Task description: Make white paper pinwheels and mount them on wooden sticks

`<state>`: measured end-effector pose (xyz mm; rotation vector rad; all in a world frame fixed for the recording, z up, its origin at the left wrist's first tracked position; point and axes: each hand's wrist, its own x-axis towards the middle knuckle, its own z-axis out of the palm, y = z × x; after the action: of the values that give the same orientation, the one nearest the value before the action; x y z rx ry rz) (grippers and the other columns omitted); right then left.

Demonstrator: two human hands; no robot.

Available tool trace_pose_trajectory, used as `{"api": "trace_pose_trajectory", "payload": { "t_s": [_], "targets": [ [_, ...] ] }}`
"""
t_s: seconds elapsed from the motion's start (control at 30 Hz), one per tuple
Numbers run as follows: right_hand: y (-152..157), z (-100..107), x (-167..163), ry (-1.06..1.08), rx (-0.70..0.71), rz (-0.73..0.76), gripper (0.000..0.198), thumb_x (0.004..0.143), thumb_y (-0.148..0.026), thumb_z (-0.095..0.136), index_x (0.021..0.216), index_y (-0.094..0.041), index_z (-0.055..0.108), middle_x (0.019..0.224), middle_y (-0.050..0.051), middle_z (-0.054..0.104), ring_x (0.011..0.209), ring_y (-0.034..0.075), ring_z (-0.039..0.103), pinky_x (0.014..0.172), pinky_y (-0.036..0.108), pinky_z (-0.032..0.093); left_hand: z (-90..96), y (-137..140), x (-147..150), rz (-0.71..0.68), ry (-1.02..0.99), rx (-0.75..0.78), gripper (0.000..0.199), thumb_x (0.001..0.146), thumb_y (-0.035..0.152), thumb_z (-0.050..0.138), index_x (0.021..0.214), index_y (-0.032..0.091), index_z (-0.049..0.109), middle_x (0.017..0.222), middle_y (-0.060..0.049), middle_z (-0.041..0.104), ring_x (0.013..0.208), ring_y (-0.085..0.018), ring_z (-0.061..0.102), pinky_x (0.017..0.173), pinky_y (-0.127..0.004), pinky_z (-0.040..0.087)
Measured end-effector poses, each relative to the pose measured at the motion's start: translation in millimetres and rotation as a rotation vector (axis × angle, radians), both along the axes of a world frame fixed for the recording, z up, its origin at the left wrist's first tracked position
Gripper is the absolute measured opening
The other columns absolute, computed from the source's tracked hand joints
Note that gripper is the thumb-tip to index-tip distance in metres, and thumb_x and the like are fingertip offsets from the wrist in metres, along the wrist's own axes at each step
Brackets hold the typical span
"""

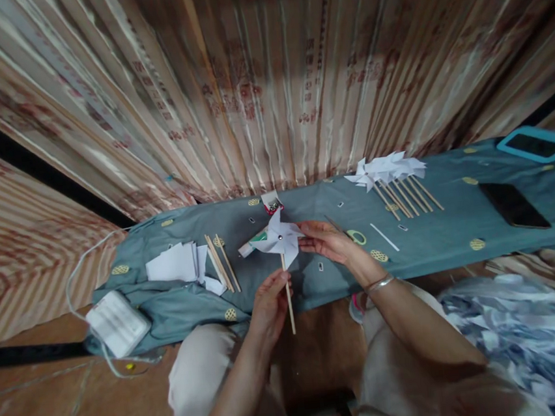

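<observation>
A white paper pinwheel on a thin wooden stick stands upright in front of me, with a small pin at its centre. My left hand is closed around the stick just below the blades. Beside the right-hand blade is my right hand, its fingers stretched out and their tips at the paper edge. Behind the pinwheel, partly hidden, lies a white and green tube or packet. A small open box of tiny metal pieces sits just beyond the pinwheel.
Several finished pinwheels lie at the back right. Paper pieces and loose sticks are at left, near a white power strip. Green-handled scissors, a white strip, a phone and a blue-framed device lie right.
</observation>
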<state>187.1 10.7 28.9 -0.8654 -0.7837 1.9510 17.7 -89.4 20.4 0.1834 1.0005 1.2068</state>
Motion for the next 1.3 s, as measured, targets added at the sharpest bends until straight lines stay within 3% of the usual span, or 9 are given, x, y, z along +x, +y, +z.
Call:
{"api": "trace_pose_trajectory", "payload": {
  "t_s": [0.1, 0.2, 0.33, 0.5, 0.7, 0.9, 1.17, 1.3],
  "targets": [
    [0, -5, -3, 0.071, -0.003, -0.049, 0.036, 0.062, -0.022, 0.09, 0.094, -0.02, 0.073, 0.082, 0.0, 0.078, 0.066, 0.012, 0.073, 0.064, 0.022, 0.062, 4.3, 15, 2, -0.019, 0.023, 0.021, 0.042, 0.042, 0.021, 0.097, 0.074, 0.013, 0.071, 0.064, 0.002, 0.067, 0.055, -0.006, 0.057, 0.054, -0.015, 0.045],
    [3, -9, -3, 0.087, -0.022, -0.089, 0.032, 0.061, -0.02, 0.09, 0.088, -0.019, 0.074, 0.075, -0.001, 0.077, 0.062, 0.011, 0.072, 0.061, 0.02, 0.061, 6.1, 28, 6, -0.044, 0.039, 0.041, 0.041, 0.044, 0.02, 0.096, 0.075, 0.012, 0.071, 0.065, 0.001, 0.068, 0.055, -0.006, 0.058, 0.054, -0.015, 0.045],
    [8, -8, 4, 0.089, -0.052, -0.111, 0.025, 0.063, -0.017, 0.088, 0.084, -0.018, 0.074, 0.072, 0.0, 0.077, 0.058, 0.011, 0.071, 0.056, 0.019, 0.059, 7.3, 42, 11, -0.074, 0.054, 0.059, 0.042, 0.042, 0.019, 0.096, 0.075, 0.012, 0.072, 0.064, 0.001, 0.068, 0.055, -0.006, 0.058, 0.054, -0.015, 0.045],
    [12, -6, 10, 0.14, -0.074, -0.143, 0.024, 0.067, -0.011, 0.084, 0.087, -0.018, 0.073, 0.076, -0.001, 0.077, 0.06, 0.009, 0.07, 0.06, 0.018, 0.06, 6.7, 55, 16, -0.118, 0.055, 0.075, 0.045, 0.039, 0.019, 0.097, 0.076, 0.011, 0.073, 0.064, 0.0, 0.068, 0.056, -0.006, 0.058, 0.056, -0.016, 0.045],
    [17, -4, 11, 0.135, -0.099, -0.18, 0.027, 0.062, -0.009, 0.085, 0.084, -0.019, 0.072, 0.073, -0.003, 0.077, 0.055, 0.009, 0.068, 0.056, 0.016, 0.059, 1.4, 63, 19, -0.136, 0.059, 0.089, 0.047, 0.036, 0.024, 0.099, 0.075, 0.012, 0.075, 0.065, 0.001, 0.069, 0.057, -0.006, 0.059, 0.058, -0.016, 0.046],
    [17, -4, 7, 0.052, -0.006, -0.151, 0.035, 0.058, -0.021, 0.091, 0.088, -0.019, 0.072, 0.078, -0.001, 0.078, 0.064, 0.012, 0.073, 0.057, 0.017, 0.059, 1.7, 68, 20, -0.087, 0.081, 0.095, 0.049, 0.03, 0.028, 0.099, 0.071, 0.014, 0.076, 0.069, 0.0, 0.072, 0.06, -0.005, 0.059, 0.058, -0.014, 0.044],
    [25, -8, 12, -0.071, -0.028, -0.27, 0.03, 0.075, -0.048, 0.079, 0.082, -0.019, 0.072, 0.081, 0.007, 0.078, 0.067, 0.016, 0.072, 0.06, 0.024, 0.058, -2.7, 74, 12, -0.085, 0.144, 0.13, 0.044, 0.039, 0.027, 0.097, 0.076, 0.014, 0.078, 0.07, -0.002, 0.072, 0.062, -0.007, 0.06, 0.062, -0.018, 0.045],
    [27, -9, 10, -0.114, 0.0, -0.333, 0.03, 0.062, -0.043, 0.088, 0.071, -0.02, 0.072, 0.074, 0.005, 0.077, 0.063, 0.016, 0.069, 0.058, 0.026, 0.056, -2.2, 76, 11, -0.064, 0.199, 0.144, 0.048, 0.033, 0.033, 0.098, 0.073, 0.015, 0.078, 0.069, -0.001, 0.071, 0.061, -0.006, 0.059, 0.061, -0.017, 0.045]
  ]
}}
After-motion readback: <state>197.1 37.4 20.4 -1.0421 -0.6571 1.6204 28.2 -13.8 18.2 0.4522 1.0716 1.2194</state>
